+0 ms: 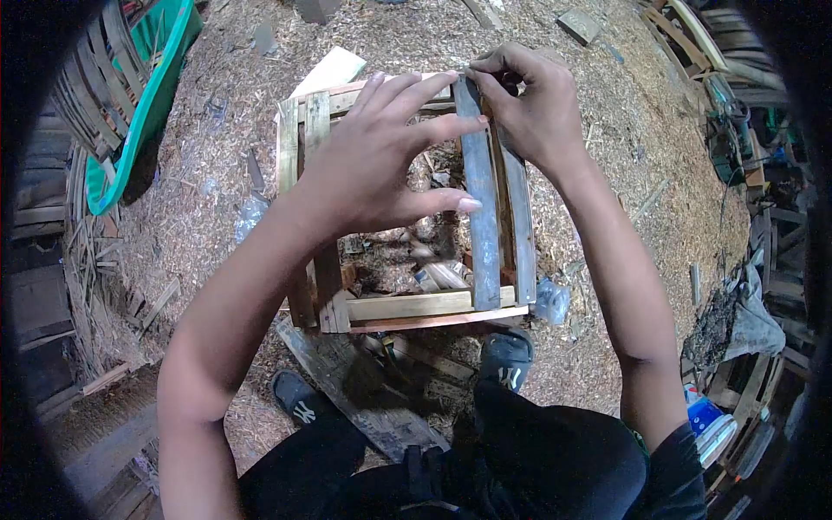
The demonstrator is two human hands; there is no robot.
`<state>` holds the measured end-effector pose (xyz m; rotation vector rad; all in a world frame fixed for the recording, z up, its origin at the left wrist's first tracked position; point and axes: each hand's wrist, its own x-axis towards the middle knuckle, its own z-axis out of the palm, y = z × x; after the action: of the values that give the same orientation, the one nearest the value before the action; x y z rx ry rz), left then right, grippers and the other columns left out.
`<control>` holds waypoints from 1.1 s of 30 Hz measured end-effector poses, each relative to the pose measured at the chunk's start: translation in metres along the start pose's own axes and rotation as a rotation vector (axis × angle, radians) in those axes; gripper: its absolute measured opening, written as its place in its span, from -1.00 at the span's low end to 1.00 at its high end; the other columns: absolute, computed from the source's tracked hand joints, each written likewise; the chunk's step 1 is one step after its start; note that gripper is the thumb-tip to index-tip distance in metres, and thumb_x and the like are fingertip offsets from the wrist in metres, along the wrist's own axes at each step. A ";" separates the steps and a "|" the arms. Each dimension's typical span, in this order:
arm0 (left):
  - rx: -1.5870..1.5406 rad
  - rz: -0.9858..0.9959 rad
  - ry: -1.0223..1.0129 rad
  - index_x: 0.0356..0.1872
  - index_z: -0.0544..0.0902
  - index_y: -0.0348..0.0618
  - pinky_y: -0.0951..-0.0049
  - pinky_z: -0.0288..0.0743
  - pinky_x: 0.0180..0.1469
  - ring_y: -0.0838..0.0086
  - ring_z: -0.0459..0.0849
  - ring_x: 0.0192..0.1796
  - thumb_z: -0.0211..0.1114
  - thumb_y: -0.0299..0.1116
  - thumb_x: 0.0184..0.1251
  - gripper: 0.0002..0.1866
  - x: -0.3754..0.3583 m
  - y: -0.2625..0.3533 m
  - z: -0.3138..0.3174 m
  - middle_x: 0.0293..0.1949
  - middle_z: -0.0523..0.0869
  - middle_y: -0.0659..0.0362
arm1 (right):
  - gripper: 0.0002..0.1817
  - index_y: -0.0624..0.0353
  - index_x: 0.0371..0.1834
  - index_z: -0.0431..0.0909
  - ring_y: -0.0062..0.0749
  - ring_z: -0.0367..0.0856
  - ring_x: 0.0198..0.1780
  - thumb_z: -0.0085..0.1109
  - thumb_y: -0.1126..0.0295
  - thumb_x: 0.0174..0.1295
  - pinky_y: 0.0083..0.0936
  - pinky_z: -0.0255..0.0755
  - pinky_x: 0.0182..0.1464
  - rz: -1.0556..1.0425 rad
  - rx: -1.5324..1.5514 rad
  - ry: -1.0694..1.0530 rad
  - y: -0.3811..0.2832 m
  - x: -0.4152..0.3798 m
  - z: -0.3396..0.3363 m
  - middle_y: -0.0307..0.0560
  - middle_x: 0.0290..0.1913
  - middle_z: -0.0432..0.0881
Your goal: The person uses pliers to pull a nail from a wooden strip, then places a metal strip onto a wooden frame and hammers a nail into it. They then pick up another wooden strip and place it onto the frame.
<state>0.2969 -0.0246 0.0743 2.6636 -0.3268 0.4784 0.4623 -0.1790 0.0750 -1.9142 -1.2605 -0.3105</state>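
Note:
A wooden crate frame (412, 305) made of slats stands in front of me, above my feet. Across its right part runs a grey weathered slat (482, 204), with a second grey slat (523, 230) beside it. My left hand (390, 147) reaches over the frame with fingers spread, the fingertips at the upper part of the nearer grey slat. At that slat's far end, my right hand (533, 100) has thumb and forefinger pinched together. Whatever sits in this pinch is too small or too hidden to name. Paler slats (319, 130) form the frame's left side.
Wood shavings cover the ground (624, 234). A green tub (130, 165) with curved slats lies at upper left. A long board (355, 381) is between my feet. Scrap wood lines both sides, and a plastic bag (552, 301) lies right of the frame.

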 end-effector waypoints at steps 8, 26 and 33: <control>0.009 0.006 0.003 0.33 0.64 0.21 -0.07 0.25 0.55 -0.08 0.36 0.52 0.66 0.10 -0.04 -0.19 0.000 -0.001 0.000 0.54 0.39 0.01 | -0.88 0.28 -0.28 0.69 -0.03 0.79 -0.23 0.39 0.47 0.18 -0.23 0.61 -0.15 0.056 0.070 -0.006 0.005 -0.004 0.004 0.10 -0.33 0.74; 0.044 0.006 -0.004 0.35 0.64 0.27 -0.04 0.32 0.53 -0.06 0.39 0.52 0.65 0.08 0.01 -0.22 0.000 0.000 0.002 0.55 0.37 -0.01 | -0.85 0.24 -0.17 0.77 -0.35 0.81 -0.27 0.40 0.39 0.31 -0.45 0.64 -0.15 0.039 -0.020 -0.043 0.002 -0.003 0.000 -0.03 -0.26 0.82; 0.054 -0.024 0.007 0.35 0.65 0.32 -0.07 0.28 0.54 -0.15 0.38 0.51 0.63 0.12 0.01 -0.23 -0.003 0.002 0.000 0.51 0.37 -0.16 | -0.87 0.25 -0.12 0.73 -0.19 0.83 -0.28 0.27 0.44 0.39 -0.35 0.64 -0.18 0.105 0.149 0.092 -0.004 -0.008 0.006 0.08 -0.30 0.80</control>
<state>0.2935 -0.0261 0.0741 2.7145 -0.2833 0.4964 0.4537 -0.1794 0.0683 -1.8102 -1.0881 -0.2405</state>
